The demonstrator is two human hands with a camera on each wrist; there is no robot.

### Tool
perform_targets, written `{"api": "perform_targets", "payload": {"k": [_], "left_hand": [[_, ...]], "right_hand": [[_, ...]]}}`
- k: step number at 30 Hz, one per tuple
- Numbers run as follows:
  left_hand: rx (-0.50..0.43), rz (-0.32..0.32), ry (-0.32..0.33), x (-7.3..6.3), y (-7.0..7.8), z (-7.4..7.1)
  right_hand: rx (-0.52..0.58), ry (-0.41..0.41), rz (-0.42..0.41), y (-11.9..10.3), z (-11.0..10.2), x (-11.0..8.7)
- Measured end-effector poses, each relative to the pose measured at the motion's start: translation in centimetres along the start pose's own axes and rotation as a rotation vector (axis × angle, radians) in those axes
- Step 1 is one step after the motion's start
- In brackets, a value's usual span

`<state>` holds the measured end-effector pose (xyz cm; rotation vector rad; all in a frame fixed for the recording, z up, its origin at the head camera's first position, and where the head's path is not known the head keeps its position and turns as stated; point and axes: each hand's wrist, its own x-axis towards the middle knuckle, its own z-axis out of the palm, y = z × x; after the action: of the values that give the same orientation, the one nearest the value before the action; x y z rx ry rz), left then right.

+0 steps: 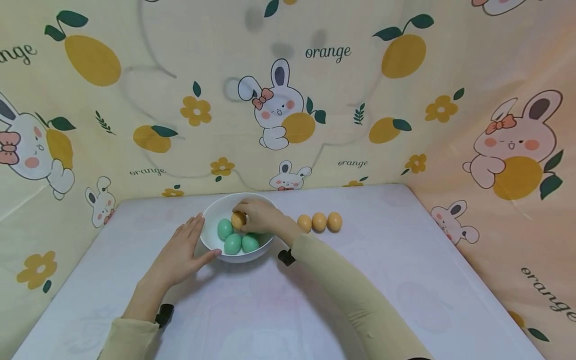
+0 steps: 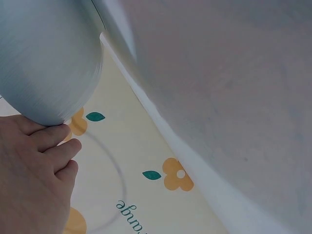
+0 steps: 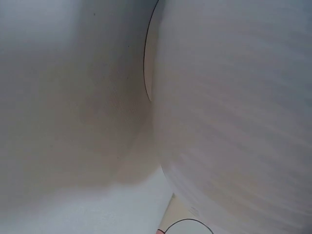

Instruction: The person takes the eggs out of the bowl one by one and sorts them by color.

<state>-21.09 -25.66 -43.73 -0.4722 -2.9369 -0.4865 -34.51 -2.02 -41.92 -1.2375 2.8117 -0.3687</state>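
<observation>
A light pinch suits the right hand (image 1: pixel 263 217), clasping a smooth yellow-orange egg (image 1: pixel 237 221) inside the round white bowl (image 1: pixel 243 258) — at twelve o'clock of the smooth mint-green eggs (image 1: pixel 232 244) — while the left hand (image 1: pixel 180 257), fingers extended against its eight-o'clock side, should brace steadily.

Left hand (image 2: pixel 34 173) touching bowl (image 2: pixel 48 58), flowered cloth (image 2: pixel 105 156)

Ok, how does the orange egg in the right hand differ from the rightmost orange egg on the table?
The held egg is in the right hand; the rightmost egg is untouched.
In the head view, the held egg shows within the bowl's outline, the rightmost egg outside it.
Both are the same orange-yellow.
</observation>
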Motion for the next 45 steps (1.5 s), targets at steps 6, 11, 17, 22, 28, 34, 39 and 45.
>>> {"api": "perform_targets", "payload": {"k": [6,11,17,22,28,34,39,45], "left_hand": [[0.006,0.004,0.009,-0.1,0.0,0.1],[0.008,0.005,0.011,0.0,-0.1,0.1],[0.007,0.009,0.010,0.1,0.0,0.1],[0.007,0.005,0.008,0.1,0.0,0.2],[0.010,0.003,0.010,0.1,-0.1,0.2],[0.015,0.003,0.005,0.2,-0.1,0.0],[0.010,0.003,0.008,0.1,-0.1,0.0],[0.007,0.002,0.005,0.0,0.1,0.0]], "right_hand": [[0.074,0.062,-0.001,0.1,-0.1,-0.2],[0.192,0.140,-0.027,0.2,-0.4,-0.8],[0.255,0.245,-0.062,0.4,-0.5,-1.5],[0.281,0.331,-0.124,0.5,-0.5,-2.3],[0.305,0.424,-0.205,0.6,-0.4,-3.4],[0.346,0.499,-0.224,0.9,-0.9,-4.8],[0.353,0.546,-0.222,1.2,-1.3,-6.2],[0.355,0.586,-0.189,2.2,-1.6,-7.8]]}}
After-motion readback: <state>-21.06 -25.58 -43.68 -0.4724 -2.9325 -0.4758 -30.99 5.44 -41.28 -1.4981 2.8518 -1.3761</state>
